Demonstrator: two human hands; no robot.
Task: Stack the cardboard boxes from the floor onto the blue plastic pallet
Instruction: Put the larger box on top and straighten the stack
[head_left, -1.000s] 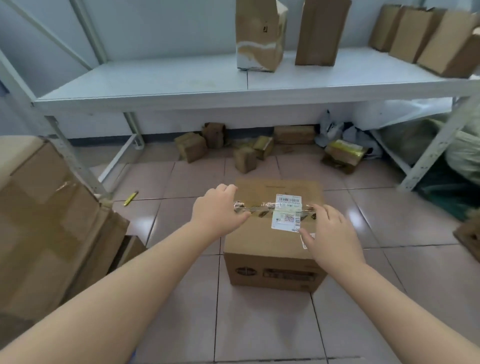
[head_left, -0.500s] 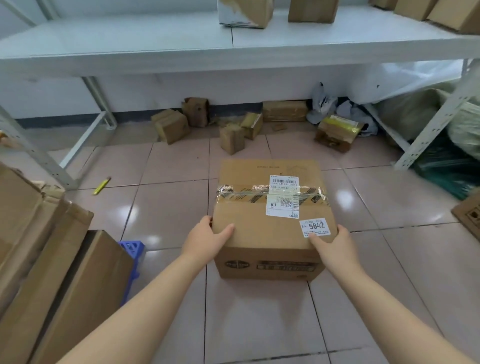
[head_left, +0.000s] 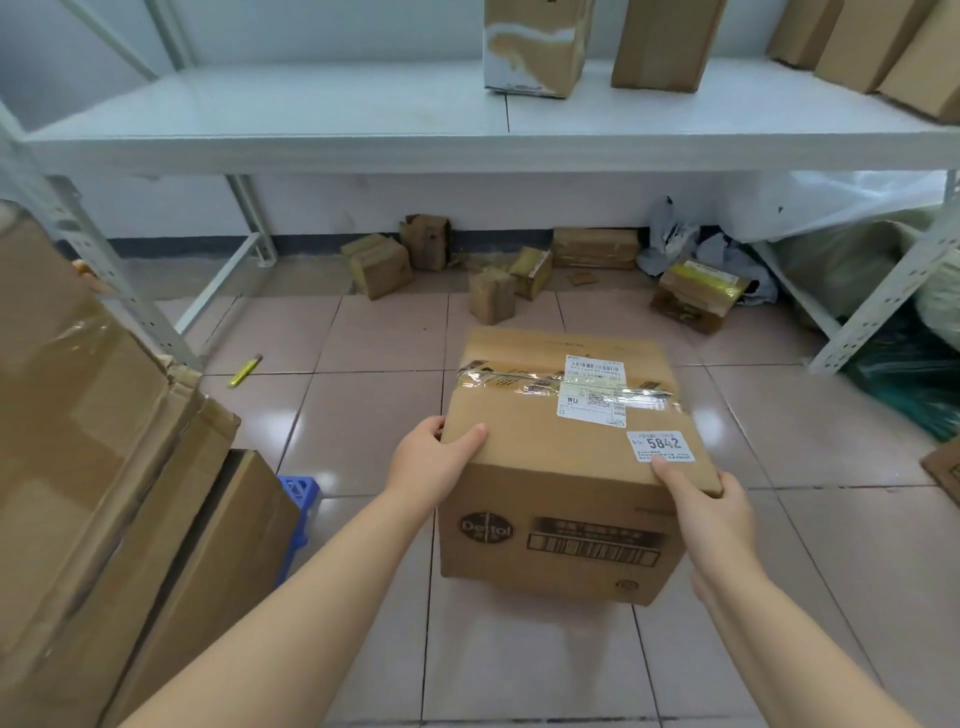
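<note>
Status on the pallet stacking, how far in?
Done: big boxes already stacked over the blue pallet. In hand: left hand and right hand grip the taped box, apparently lifting. Left: several small boxes under the shelf.

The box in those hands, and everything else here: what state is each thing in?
Taped box: sealed, lifted, tilted.
Left hand: gripping the box's near-left corner.
Right hand: gripping its near-right corner.
Blue pallet: mostly hidden by stacked boxes.
Small boxes under the shelf: scattered, crumpled.

Both forearms are bare to the frame's edge, and the hands (head_left: 706, 512) wear no gloves, rings or watch.
</note>
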